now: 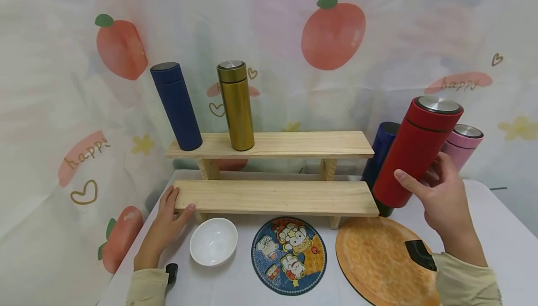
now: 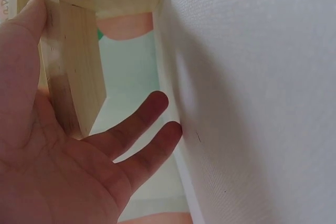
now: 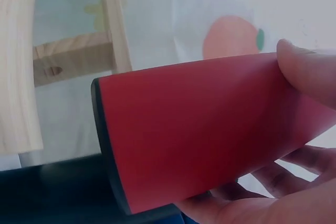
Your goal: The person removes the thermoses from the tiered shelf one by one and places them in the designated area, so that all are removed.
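My right hand (image 1: 447, 198) grips a red thermos bottle (image 1: 420, 152) with a silver lid, thumb on one side and fingers on the other. The bottle tilts and hangs above the table beside the shelf's right end. In the right wrist view, its dark base (image 3: 107, 150) is off the shelf boards. My left hand (image 1: 166, 226) rests on the left end of the lower board (image 1: 273, 196) of a two-step wooden shelf. Its thumb lies along the board, and two straight fingers (image 2: 152, 156) extend beneath it. A blue bottle (image 1: 176, 105) and a gold bottle (image 1: 237, 105) stand on the upper board (image 1: 307, 143).
Behind the red bottle stand a dark blue bottle (image 1: 378, 152) and a pink bottle (image 1: 462, 145), with a dark green one (image 1: 384, 210) partly hidden. A white bowl (image 1: 213, 242), a round patterned mat (image 1: 289, 255) and a bread-print mat (image 1: 378, 259) lie in front.
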